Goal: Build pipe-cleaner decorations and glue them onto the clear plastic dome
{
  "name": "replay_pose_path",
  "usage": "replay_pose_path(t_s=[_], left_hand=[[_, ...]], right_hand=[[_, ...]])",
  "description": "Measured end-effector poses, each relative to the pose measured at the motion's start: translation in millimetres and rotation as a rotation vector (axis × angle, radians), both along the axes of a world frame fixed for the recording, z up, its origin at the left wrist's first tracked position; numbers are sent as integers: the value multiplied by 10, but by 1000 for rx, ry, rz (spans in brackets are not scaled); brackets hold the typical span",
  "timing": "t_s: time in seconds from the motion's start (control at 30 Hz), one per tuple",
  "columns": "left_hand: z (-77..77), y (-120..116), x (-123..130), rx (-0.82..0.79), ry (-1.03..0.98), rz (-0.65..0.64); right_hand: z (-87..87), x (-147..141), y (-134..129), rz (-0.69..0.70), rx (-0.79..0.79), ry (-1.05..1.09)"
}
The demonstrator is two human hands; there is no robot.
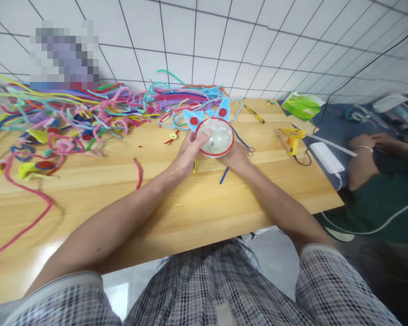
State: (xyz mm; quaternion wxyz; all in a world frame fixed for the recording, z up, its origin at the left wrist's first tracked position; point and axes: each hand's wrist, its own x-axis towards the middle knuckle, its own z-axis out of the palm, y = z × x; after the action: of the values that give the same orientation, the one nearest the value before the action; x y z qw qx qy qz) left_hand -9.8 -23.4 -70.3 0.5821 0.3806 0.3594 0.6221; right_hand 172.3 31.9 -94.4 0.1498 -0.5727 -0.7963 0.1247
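Observation:
In the head view, my left hand (186, 156) grips the left side of a round clear dome with a red fuzzy rim (219, 136), its thumb lying over the dome's face. At the lower right edge, my right hand (234, 155) also holds the dome, with most of its fingers hidden behind it. Two light-blue ear-like pieces with red discs (223, 111) stick up from the top of the rim. Close by my right hand lie small scissors (250, 151), and a blue pipe cleaner (224, 175) pokes out below the hands.
Piles of coloured pipe cleaners (112, 106) cover the table's back left. A yellow glue gun (293, 139) stands at the right near a white power strip (327, 157); a utility knife (254, 113) lies behind. Another person's arm (360, 158) is at the far right.

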Motion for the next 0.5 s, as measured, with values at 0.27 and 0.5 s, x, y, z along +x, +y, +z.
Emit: replay_pose_path(t_s=[0.27, 0.5], left_hand=[[130, 261, -457, 44, 109, 165], [374, 193, -436, 196, 192, 173]], right_hand=[[178, 124, -89, -16, -6, 153], [600, 259, -173, 47, -156, 783]])
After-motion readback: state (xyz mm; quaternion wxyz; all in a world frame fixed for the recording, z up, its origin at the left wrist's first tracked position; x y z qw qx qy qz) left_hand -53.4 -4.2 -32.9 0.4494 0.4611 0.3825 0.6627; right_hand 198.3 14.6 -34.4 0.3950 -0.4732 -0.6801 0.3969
